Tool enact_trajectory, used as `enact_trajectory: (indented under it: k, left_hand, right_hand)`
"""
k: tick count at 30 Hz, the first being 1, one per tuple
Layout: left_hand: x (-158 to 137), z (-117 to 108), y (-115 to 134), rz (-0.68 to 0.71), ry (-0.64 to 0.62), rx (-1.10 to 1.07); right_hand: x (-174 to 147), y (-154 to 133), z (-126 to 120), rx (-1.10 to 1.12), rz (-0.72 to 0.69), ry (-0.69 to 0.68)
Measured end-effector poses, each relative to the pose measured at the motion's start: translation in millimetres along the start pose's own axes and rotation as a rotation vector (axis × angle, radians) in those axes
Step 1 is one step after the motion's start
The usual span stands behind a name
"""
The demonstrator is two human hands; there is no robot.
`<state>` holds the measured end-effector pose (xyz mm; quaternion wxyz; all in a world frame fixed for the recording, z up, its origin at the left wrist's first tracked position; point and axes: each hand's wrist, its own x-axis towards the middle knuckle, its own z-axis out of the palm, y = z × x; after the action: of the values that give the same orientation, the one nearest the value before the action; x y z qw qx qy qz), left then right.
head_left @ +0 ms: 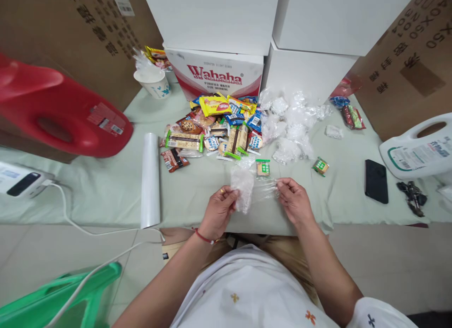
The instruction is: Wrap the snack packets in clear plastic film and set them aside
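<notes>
My left hand (pixel 221 208) pinches a whitish, crinkled clear plastic piece (pixel 243 189) that looks like bubble wrap. A thin clear film (pixel 263 189) stretches from it to the right, and my right hand (pixel 294 198) pinches the film's far end. Just beyond the film lies a small green-and-clear snack packet (pixel 263 168). Behind that is a heap of wrapped snacks (pixel 219 123), with a yellow packet (pixel 214 105) on top. To its right sits a pile of crumpled clear plastic wraps (pixel 291 123). Another green snack packet (pixel 320 166) rests to the right, apart from my hand.
A white film roll (pixel 150 179) and a red jug (pixel 60 111) stand at left, near a paper cup (pixel 153 83). A Wahaha carton (pixel 217 73) and white boxes line the back. At right are a phone (pixel 376 181), keys (pixel 412 197) and a white jug (pixel 420 149).
</notes>
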<state>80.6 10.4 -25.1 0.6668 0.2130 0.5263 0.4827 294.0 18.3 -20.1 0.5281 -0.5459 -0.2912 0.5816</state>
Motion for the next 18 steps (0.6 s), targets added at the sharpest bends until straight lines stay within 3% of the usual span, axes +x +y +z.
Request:
enact_trajectory:
  k: [3,6,9,12,15,18]
  left_hand:
    - [-1,-9,5,-0.018,-0.034,-0.029]
    - [-4,-11,3,0.085,-0.004,0.102]
    - [-9,0,-3,0.427,0.087,0.527]
    - [-5,23,-14,0.743,0.074,1.004]
    - [12,45,-23,0.757,0.037,1.223]
    - [32,48,-26,0.706,-0.003,1.114]
  right_hand:
    - [-2,-4,-18,0.057,0.022,0.060]
    - [-8,-4,-28,0.064,0.032,0.065]
    - [-13,-2,-29,0.048,0.016,0.033]
    - [-13,0,-23,0.017,0.020,0.008]
    - [-13,2,-21,-0.013,0.031,-0.001]
    - [-13,2,-28,-0.041,0.018,0.023]
